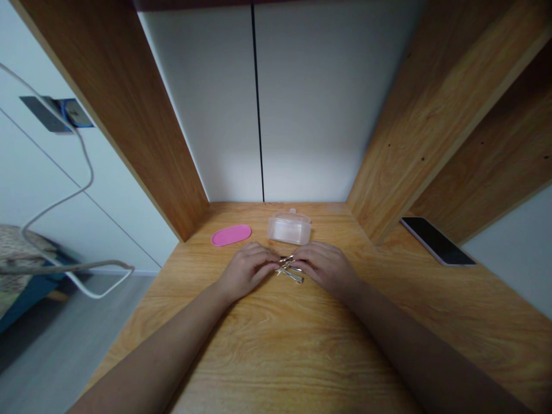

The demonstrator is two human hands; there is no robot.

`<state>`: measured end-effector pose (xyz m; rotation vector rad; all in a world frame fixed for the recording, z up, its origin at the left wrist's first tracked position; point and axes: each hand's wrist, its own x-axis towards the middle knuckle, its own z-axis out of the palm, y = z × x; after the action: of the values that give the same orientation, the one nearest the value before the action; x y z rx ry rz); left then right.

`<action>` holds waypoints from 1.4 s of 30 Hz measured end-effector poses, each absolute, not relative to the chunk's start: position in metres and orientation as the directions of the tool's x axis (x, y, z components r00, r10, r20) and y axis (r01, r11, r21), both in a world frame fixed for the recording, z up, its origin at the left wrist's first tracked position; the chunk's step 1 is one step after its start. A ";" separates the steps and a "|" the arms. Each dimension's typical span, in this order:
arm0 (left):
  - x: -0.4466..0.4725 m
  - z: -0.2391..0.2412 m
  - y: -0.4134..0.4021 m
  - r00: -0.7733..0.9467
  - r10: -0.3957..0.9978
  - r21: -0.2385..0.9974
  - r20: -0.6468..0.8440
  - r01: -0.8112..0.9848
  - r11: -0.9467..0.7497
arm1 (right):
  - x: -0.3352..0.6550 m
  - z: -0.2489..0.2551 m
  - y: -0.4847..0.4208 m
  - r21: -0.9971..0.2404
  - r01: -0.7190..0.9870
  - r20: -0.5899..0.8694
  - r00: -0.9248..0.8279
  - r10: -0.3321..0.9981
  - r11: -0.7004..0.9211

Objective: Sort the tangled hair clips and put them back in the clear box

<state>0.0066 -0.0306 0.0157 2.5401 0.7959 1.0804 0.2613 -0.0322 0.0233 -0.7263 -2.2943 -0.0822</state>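
Observation:
My left hand (pixel 249 269) and my right hand (pixel 326 267) rest on the wooden tabletop, close together, with their fingers bent and closed. Between the fingertips lies a small cluster of shiny metal tools (pixel 284 264), crossing one another; their exact kinds are too small to make out. Both hands pinch at this cluster from either side. One piece nearest me looks like a nail clipper (pixel 294 277) and lies on the wood. Just behind the hands stands a clear plastic box (pixel 288 229). Left of it, a pink oval tray or lid (pixel 231 235) lies flat.
A dark-screened phone (pixel 436 241) lies on the right, past a wooden upright (pixel 414 138). Another wooden panel (pixel 121 115) rises at the left, and a pale back panel (pixel 319 103) closes off the far side. A white cable (pixel 88 167) hangs from a wall socket.

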 end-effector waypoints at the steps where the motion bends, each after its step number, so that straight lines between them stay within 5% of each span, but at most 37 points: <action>1: 0.007 0.015 -0.031 0.563 0.593 0.451 0.576 0.386 -0.805 | 0.261 0.023 -0.032 -0.143 0.511 0.671 -0.580 0.462 0.848; 17: 0.013 0.015 -0.036 0.540 0.627 0.538 0.562 0.337 -0.772 | 0.257 0.020 -0.038 -0.314 0.492 0.703 -0.454 0.547 0.812; 29: 0.022 0.003 -0.036 0.339 0.889 0.938 0.308 0.047 -0.343 | 0.242 0.021 -0.045 -0.606 0.324 0.633 -0.357 0.687 0.726; 38: 0.024 0.002 -0.034 0.256 0.930 0.964 0.262 -0.038 -0.261 | 0.242 0.013 -0.042 -0.751 0.315 0.510 -0.280 0.813 0.580; 42: 0.020 -0.003 -0.027 0.166 0.939 0.952 0.301 0.010 -0.307 | 0.245 0.003 -0.037 -0.856 0.164 0.457 -0.207 0.865 0.491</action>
<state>0.0197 -0.0270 -0.0031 1.5334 0.9490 1.2868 0.2447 -0.0370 0.0031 -0.8894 -1.6771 0.8276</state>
